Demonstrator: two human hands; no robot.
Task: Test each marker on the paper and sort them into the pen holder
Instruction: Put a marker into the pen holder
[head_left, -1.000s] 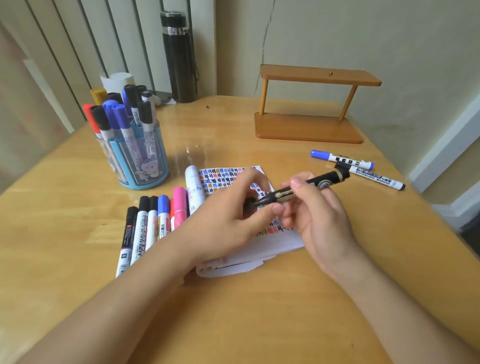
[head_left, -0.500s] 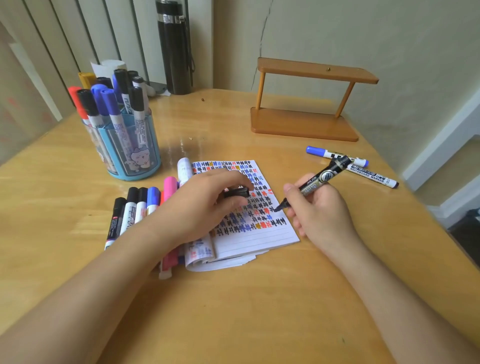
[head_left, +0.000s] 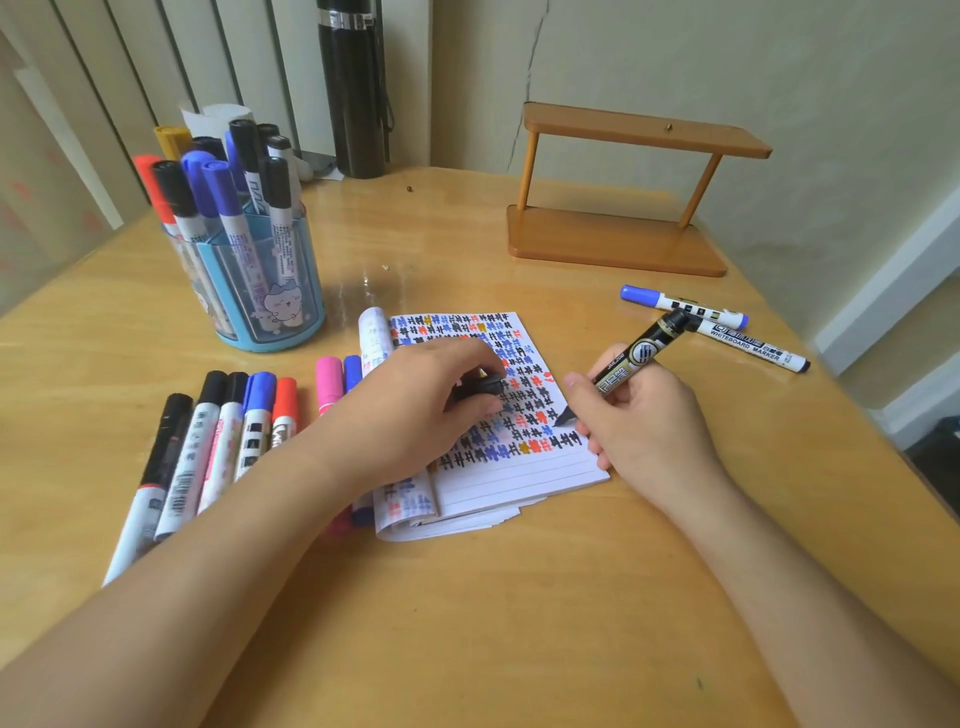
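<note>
Since half-second-ago frame, right hand (head_left: 644, 415) lowered black marker (head_left: 636, 356), tip at paper (head_left: 524, 467), barrel slanting upper right. Left hand (head_left: 415, 410) pinches cap (head_left: 480, 387). Pen holder (head_left: 260, 291) upper left, nearer left hand.

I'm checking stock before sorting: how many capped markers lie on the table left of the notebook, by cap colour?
Black caps: 3
Blue caps: 2
Red cap: 1
Pink cap: 1
Total: 7
</note>
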